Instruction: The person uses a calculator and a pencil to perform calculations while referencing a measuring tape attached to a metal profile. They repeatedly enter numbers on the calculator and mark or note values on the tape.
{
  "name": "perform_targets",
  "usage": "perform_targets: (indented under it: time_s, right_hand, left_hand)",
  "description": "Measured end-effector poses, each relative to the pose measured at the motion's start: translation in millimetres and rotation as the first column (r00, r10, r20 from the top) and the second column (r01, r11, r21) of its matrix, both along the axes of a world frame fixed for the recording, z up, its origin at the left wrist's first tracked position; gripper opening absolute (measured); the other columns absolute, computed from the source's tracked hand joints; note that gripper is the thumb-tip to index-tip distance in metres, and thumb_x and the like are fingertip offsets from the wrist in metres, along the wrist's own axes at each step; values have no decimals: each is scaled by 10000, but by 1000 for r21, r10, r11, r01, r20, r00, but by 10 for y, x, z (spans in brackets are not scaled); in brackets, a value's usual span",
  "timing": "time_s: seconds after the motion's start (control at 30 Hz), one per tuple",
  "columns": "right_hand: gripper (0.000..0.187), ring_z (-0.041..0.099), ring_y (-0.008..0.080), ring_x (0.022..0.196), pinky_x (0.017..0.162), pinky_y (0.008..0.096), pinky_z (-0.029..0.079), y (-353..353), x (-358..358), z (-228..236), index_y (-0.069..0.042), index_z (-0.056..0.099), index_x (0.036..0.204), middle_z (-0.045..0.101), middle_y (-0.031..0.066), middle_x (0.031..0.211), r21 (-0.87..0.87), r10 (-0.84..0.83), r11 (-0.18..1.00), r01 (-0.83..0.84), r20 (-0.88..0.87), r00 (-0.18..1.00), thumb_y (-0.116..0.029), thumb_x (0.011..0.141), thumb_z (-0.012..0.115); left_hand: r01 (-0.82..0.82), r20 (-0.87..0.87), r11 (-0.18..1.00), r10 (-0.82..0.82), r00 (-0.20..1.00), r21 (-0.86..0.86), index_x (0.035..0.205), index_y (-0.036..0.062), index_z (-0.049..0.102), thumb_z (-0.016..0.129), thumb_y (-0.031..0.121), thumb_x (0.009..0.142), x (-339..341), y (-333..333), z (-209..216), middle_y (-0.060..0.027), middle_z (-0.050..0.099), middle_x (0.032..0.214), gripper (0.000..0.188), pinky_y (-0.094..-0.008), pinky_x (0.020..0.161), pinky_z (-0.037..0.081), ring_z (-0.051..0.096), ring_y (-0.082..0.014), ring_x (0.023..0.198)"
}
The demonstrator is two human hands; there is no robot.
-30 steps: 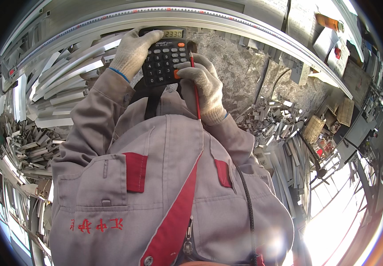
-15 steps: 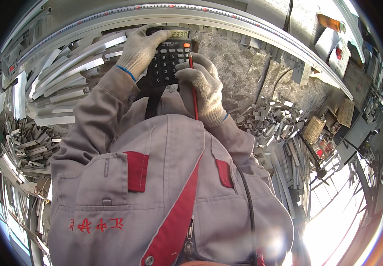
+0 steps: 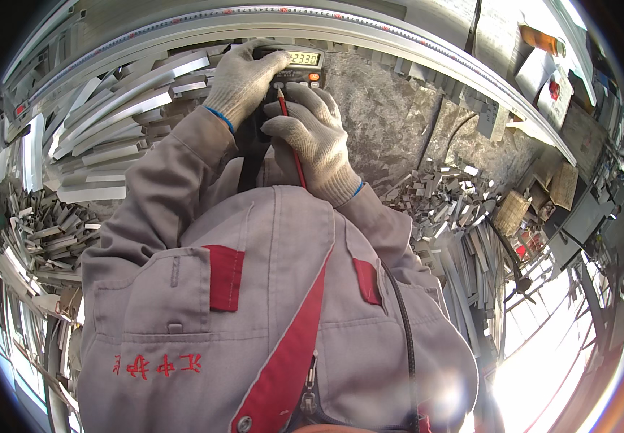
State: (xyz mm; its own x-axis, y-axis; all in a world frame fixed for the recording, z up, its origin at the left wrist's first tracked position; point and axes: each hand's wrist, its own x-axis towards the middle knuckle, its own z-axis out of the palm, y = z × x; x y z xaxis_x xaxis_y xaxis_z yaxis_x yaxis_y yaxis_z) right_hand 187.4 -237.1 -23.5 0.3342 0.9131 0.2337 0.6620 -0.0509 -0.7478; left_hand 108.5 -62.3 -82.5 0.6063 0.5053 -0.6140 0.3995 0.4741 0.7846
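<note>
Beside metal strips (image 3: 144, 107), the left hand (image 3: 242, 81) grips a calculator (image 3: 300, 71) part-hidden by the right hand (image 3: 318, 141), clasping a pencil (image 3: 284, 107).

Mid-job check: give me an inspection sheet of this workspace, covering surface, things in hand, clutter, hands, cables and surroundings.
Surface: mottled grey ground, shiny in patches.
Things in hand: black calculator, digits displayed, keys mostly hidden; red pencil, tip up.
Clutter: long metal strips at left; short metal offcuts at right.
Hands: left gloved hand grips the calculator; right gloved hand holds the pencil near it.
Cables: black cord down the grey jacket.
Surroundings: measuring tape along a rail; glare lower right.
</note>
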Motion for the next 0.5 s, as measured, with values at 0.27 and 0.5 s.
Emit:
perform_targets:
  time_s: [0.27,0.5]
  right_hand:
    - [293,668,364,1288,1092,592,514,-33,56,20,-205,741,1070,765,17,1202,74,34,997,-32,-24,999,-136,799,825]
    - [332,661,353,1325,1095,584,542,-39,50,13,-203,730,1060,785,6,1205,-19,142,990,-143,-27,989,-105,767,852]
  left_hand:
    - [-101,-36,986,97,995,-131,1280,-16,775,778,170,1019,13,89,-14,-94,804,1109,321,-288,810,621,744,-126,906]
    - [-130,53,981,139,989,-144,1285,-14,768,773,175,1033,1,122,-40,-84,806,1107,316,-282,813,627,760,-137,909]
